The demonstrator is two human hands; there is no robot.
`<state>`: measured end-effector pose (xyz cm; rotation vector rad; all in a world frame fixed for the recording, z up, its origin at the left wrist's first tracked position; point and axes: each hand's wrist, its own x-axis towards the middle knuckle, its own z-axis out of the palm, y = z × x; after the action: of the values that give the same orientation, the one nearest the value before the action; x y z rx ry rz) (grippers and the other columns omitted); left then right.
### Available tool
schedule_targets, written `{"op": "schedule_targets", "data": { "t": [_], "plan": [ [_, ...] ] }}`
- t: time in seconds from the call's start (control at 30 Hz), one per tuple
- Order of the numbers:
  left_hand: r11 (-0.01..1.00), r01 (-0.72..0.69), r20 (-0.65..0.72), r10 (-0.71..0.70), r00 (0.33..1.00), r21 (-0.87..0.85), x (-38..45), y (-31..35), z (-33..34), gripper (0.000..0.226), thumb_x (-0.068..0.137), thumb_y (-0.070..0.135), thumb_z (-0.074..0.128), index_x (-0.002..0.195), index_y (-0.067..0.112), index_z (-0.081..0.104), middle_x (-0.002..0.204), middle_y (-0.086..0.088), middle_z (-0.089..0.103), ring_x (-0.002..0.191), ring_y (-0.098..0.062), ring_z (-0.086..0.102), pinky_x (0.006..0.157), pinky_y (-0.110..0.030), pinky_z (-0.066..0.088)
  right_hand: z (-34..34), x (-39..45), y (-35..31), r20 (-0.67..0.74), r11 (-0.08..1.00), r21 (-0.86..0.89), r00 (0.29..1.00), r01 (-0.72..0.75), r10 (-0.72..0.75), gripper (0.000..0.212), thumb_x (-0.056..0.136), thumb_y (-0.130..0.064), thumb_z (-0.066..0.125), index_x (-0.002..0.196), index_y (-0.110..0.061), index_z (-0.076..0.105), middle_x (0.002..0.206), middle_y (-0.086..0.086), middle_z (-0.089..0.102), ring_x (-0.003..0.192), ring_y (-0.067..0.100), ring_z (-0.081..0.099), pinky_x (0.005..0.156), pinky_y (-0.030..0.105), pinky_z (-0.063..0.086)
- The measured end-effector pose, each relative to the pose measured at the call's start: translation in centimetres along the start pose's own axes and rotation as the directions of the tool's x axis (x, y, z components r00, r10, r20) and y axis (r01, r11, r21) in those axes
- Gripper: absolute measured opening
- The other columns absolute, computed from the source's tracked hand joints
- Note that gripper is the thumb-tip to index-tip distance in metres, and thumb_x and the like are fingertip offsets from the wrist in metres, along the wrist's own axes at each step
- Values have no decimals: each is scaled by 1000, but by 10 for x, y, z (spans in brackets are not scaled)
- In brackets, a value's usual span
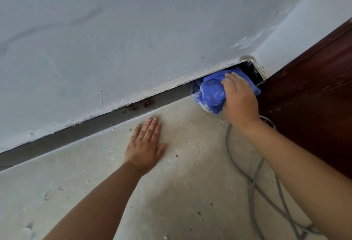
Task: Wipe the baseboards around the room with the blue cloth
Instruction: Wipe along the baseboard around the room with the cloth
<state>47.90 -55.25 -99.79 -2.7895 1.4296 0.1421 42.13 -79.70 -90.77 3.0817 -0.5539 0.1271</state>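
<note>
The right hand (239, 96) reaches forward, fingers curled over the bunched blue cloth (213, 92), pressing it on the dark baseboard (99, 123) in the corner by the brown door (308, 91). The baseboard runs lower-left to upper-right. The left hand (145, 146) lies flat, fingers straight, on the floor (181, 182).

Beneath the right hand's fingers (231, 82) the blue cloth (213, 94) hides the baseboard (95, 123) end; past the wrist, the grey cable (253, 182) leaves the bottom edge
</note>
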Motion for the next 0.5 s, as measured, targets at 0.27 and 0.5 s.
{"op": "schedule_targets", "data": {
  "t": [0.27,0.5],
  "plan": [
    [1000,2,-14,-3,1000,-8,0,0,-1,80,98,46,1,117,-1,63,124,-15,62,111,-30,61,110,-30,6,9,15,-11,117,992,114,992,-50,37,21,64,10,50,79,9,64,78,24,66,76,36,67,67,32,51],
    [999,13,34,-12,999,-32,0,1,-3,80,98,47,1,118,-3,61,125,-16,60,114,-30,59,111,-30,5,4,-3,8,221,997,10,973,72,-72,44,31,21,76,71,11,64,69,26,65,64,38,67,55,38,57]
  ]
}}
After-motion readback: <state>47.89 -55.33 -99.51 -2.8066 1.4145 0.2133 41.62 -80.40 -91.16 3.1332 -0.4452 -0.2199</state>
